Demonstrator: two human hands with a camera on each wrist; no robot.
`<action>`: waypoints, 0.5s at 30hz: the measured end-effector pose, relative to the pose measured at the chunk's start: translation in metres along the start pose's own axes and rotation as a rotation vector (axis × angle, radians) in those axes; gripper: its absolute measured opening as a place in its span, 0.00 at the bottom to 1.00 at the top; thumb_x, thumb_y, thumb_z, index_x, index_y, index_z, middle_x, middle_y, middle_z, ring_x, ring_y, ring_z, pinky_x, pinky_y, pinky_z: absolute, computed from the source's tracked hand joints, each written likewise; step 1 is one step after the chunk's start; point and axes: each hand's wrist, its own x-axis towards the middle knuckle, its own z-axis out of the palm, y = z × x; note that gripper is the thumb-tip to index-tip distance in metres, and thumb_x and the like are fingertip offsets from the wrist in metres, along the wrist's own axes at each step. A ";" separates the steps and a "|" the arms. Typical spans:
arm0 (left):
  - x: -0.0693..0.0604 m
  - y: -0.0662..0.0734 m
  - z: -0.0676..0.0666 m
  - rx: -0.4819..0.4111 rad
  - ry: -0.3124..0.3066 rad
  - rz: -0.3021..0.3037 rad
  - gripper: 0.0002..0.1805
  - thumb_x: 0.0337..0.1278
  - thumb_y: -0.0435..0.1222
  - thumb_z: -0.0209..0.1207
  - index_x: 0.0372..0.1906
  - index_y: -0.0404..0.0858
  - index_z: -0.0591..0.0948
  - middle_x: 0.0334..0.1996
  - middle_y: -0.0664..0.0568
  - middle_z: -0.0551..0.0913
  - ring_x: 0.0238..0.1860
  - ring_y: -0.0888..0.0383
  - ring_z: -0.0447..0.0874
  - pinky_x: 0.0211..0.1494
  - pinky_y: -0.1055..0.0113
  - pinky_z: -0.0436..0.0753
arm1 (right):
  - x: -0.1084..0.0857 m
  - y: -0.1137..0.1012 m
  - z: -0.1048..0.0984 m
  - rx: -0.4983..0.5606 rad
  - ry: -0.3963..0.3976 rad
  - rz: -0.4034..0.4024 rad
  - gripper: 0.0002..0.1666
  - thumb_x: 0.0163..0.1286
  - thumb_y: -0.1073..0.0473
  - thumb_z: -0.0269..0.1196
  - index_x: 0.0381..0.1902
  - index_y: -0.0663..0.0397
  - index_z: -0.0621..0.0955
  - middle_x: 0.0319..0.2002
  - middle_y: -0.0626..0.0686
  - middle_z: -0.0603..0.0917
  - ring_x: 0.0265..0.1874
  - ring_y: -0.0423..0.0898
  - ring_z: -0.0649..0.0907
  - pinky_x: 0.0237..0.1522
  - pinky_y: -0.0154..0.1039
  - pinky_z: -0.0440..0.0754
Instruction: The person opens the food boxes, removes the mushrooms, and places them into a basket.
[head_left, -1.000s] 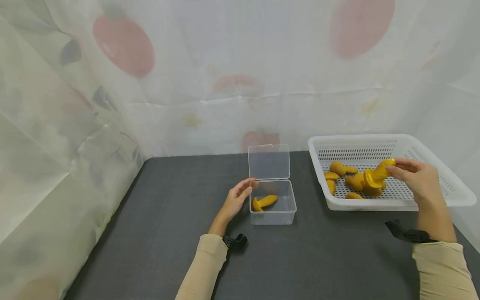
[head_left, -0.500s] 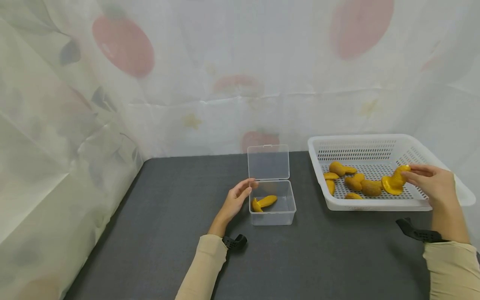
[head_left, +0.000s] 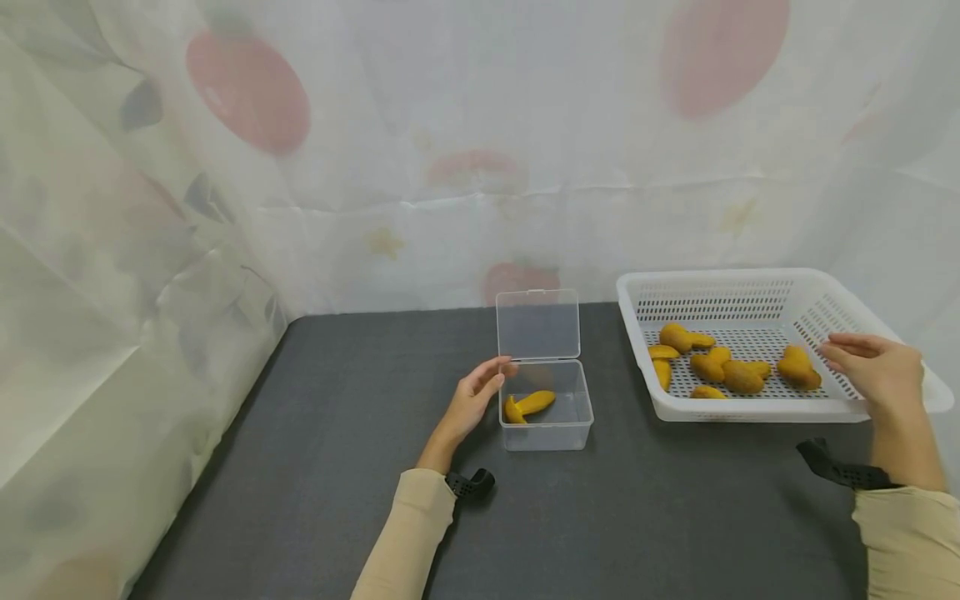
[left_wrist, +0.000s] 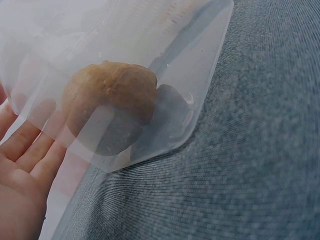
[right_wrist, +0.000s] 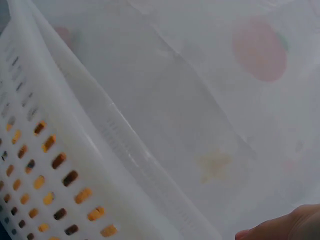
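My left hand (head_left: 474, 400) rests against the left side of a clear plastic box (head_left: 546, 437). In the left wrist view the fingers (left_wrist: 35, 150) lie fairly straight along the box wall. Inside the box lies one yellow-brown mushroom (head_left: 534, 402), whose rounded cap (left_wrist: 112, 95) shows through the plastic. My right hand (head_left: 877, 367) hovers over the right part of a white perforated basket (head_left: 757, 410), holding nothing. Just left of its fingertips a mushroom (head_left: 798, 369) lies in the basket, apart from the hand. The right wrist view catches only a bit of the hand (right_wrist: 282, 227).
Several more mushrooms (head_left: 742, 377) lie in the left and middle of the basket. The box's hinged lid (head_left: 537, 323) stands raised at its back. A dark cloth (head_left: 360, 442) covers the table, and a printed white curtain (head_left: 375, 167) hangs behind it.
My right hand moved right with a mushroom, set it down in the basket and let go. The left hand and the box stayed where they were.
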 end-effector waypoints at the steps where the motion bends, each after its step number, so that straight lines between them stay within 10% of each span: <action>1: 0.000 0.000 0.000 -0.001 0.001 0.001 0.21 0.73 0.34 0.46 0.66 0.32 0.69 0.61 0.31 0.75 0.66 0.37 0.71 0.73 0.48 0.65 | -0.003 -0.002 0.001 0.032 -0.024 -0.018 0.03 0.66 0.56 0.64 0.34 0.38 0.83 0.15 0.18 0.72 0.15 0.22 0.77 0.20 0.19 0.77; 5: 0.000 0.001 0.000 0.000 0.002 0.007 0.21 0.73 0.34 0.46 0.66 0.31 0.68 0.61 0.30 0.75 0.65 0.37 0.71 0.73 0.48 0.66 | -0.012 -0.010 0.005 0.123 -0.133 -0.058 0.22 0.66 0.61 0.62 0.21 0.23 0.76 0.17 0.20 0.77 0.17 0.22 0.80 0.22 0.19 0.78; 15: 0.000 0.001 0.000 0.012 0.003 -0.001 0.21 0.74 0.34 0.46 0.66 0.32 0.69 0.61 0.31 0.75 0.66 0.37 0.71 0.73 0.48 0.66 | -0.027 -0.025 0.021 0.077 -0.224 -0.188 0.18 0.67 0.57 0.63 0.25 0.19 0.78 0.21 0.20 0.80 0.21 0.20 0.81 0.26 0.16 0.76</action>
